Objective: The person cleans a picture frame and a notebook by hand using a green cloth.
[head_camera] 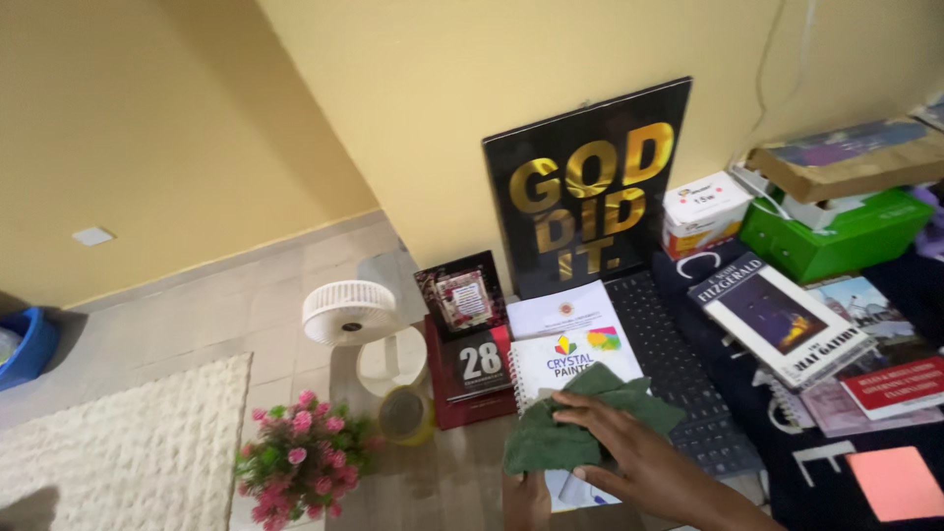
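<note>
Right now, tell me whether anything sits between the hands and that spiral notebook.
Only the green cloth. The right hand presses it flat onto the white spiral notebook, so the cloth lies between palm and cover. The left hand holds the notebook's near edge under the cloth; nothing visible lies between them.

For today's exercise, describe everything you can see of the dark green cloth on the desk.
The dark green cloth looks soft and thick, like a towel, and is bunched into loose folds. It lies on a white spiral-bound notebook beside a black keyboard. The right hand presses flat on top of it, while the left hand touches its lower edge. Its underside is hidden.
</note>
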